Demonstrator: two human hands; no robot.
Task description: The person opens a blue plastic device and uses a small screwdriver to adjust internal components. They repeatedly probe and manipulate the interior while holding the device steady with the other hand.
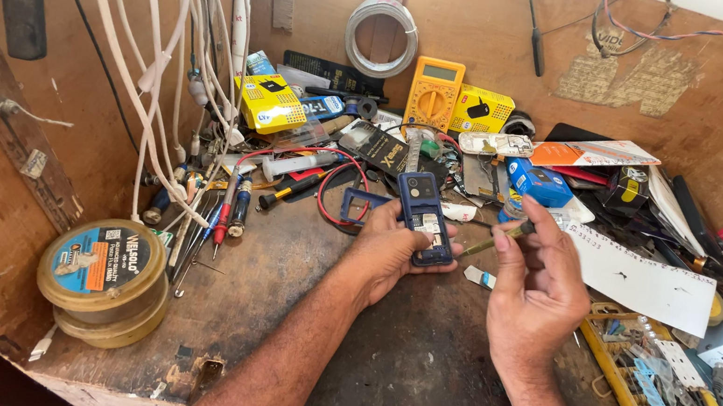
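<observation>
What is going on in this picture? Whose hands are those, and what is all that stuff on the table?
The camera sits on a person's head and looks down, so you see that person's own two hands. The left hand holds a small blue phone with its back taken off. The right hand pinches a thin tool whose tip points at the phone. They work over a worn wooden bench. Around them lie a yellow meter, a row of screwdrivers, round tins, a yellow tray of small parts and white cables hanging down.
</observation>
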